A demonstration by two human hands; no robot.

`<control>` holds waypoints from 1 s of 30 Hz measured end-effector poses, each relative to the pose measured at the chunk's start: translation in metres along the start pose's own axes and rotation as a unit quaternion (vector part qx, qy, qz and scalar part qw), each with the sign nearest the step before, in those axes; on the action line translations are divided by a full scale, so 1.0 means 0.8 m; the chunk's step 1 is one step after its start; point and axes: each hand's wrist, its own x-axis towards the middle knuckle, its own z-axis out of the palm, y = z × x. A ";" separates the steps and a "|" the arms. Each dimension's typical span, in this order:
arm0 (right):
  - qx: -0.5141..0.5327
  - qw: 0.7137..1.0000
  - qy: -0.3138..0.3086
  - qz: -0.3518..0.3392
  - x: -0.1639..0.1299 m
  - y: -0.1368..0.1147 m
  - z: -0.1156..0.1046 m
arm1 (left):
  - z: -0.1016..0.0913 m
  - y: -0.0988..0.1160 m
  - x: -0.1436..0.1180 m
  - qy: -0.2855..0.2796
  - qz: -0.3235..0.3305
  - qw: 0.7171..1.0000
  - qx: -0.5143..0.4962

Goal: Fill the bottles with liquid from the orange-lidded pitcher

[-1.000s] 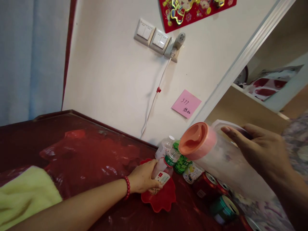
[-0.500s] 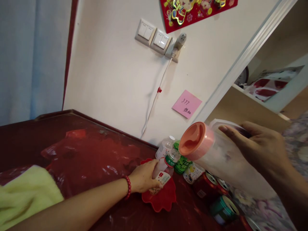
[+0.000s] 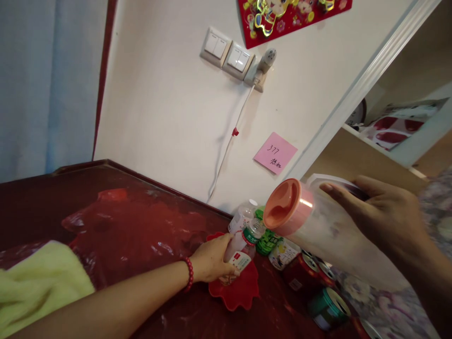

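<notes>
With a red bead bracelet at its wrist, my left hand (image 3: 213,260) grips a clear plastic bottle (image 3: 243,247) that has a green neck band and no cap. The bottle stands tilted over a red scalloped dish (image 3: 236,296) on the table. My right hand (image 3: 384,212) holds a translucent pitcher (image 3: 339,240) by its handle. Its orange lid (image 3: 287,207) points left and sits above the bottle's mouth, slightly to the right. The pitcher is tipped nearly on its side. I cannot make out any liquid stream between the two.
Behind the bottle stand a white-capped bottle (image 3: 242,216) and a green bottle (image 3: 266,242). A row of cans, including a red can (image 3: 302,273) and a green can (image 3: 328,308), runs along the right edge. A yellow cloth (image 3: 45,287) and red plastic film (image 3: 134,235) lie at left.
The view has shifted very slightly. Both hands, the bottle and the pitcher hold nearly the same positions.
</notes>
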 end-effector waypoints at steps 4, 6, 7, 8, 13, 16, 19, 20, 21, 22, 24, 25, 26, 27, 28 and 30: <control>-0.005 1.000 -0.002 0.003 0.001 -0.002 -0.001 | 0.000 0.001 -0.001 0.001 -0.001 1.000 0.001; -0.008 1.000 -0.003 0.009 0.001 -0.003 -0.001 | -0.001 0.002 -0.001 0.001 -0.002 1.000 0.000; -0.007 1.000 -0.002 0.011 0.001 -0.003 0.000 | -0.001 0.003 -0.001 0.000 -0.004 1.000 -0.001; -0.006 1.000 0.000 0.012 0.001 -0.004 0.000 | -0.001 0.003 -0.001 -0.001 -0.006 1.000 -0.001; 0.000 1.000 0.001 0.013 0.001 -0.005 0.001 | -0.002 0.003 -0.001 -0.005 -0.005 1.000 -0.003; -0.002 1.000 0.000 0.016 0.000 -0.004 0.001 | -0.002 0.002 0.000 -0.006 0.001 1.000 -0.003; 0.005 1.000 -0.001 0.019 0.000 -0.004 0.000 | 0.000 -0.001 0.001 -0.004 0.005 1.000 -0.003; 0.007 1.000 -0.001 0.019 0.000 -0.003 0.000 | 0.000 -0.002 0.002 -0.005 0.006 1.000 -0.002; 0.007 1.000 0.001 0.017 0.000 -0.003 0.000 | 0.001 -0.002 0.002 -0.006 0.007 1.000 0.001; 0.005 1.000 0.004 0.016 0.000 -0.002 0.000 | 0.001 -0.003 0.003 -0.007 0.009 1.000 0.004; 0.002 1.000 0.015 0.011 0.001 0.000 0.001 | 0.001 -0.003 0.003 -0.008 0.009 1.000 0.014; 0.000 1.000 0.018 0.008 0.001 0.001 0.001 | 0.001 -0.003 0.003 -0.008 0.008 1.000 0.019; -0.001 1.000 0.019 0.006 0.001 0.001 0.002 | 0.001 -0.003 0.003 -0.008 0.006 1.000 0.023; -0.001 1.000 0.020 0.005 0.001 0.002 0.002 | 0.000 -0.002 0.003 -0.008 0.005 1.000 0.025; -0.001 1.000 0.019 0.005 0.001 0.002 0.002 | 0.000 -0.002 0.002 -0.008 0.003 1.000 0.026; 0.001 1.000 0.016 0.007 0.001 0.001 0.002 | -0.001 0.000 0.002 -0.011 -0.001 1.000 0.025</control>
